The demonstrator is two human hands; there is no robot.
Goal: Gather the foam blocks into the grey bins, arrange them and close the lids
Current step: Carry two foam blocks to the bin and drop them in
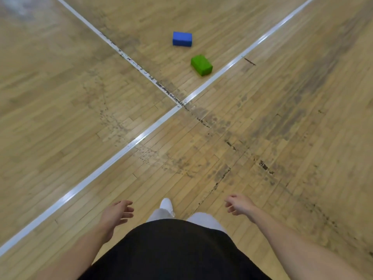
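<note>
Two foam blocks lie on the wooden gym floor far ahead of me. The blue block rests flat at the top centre. The green block lies just below and to its right, close to a white floor line. My left hand hangs low at the bottom left with fingers spread and nothing in it. My right hand hangs at the bottom right, fingers loosely curled and apart, also holding nothing. Both hands are far from the blocks. No grey bin is in view.
Two white painted lines cross on the floor between me and the blocks. My dark shirt, light trousers and a white shoe show at the bottom centre. Scuffed wooden boards stretch all around.
</note>
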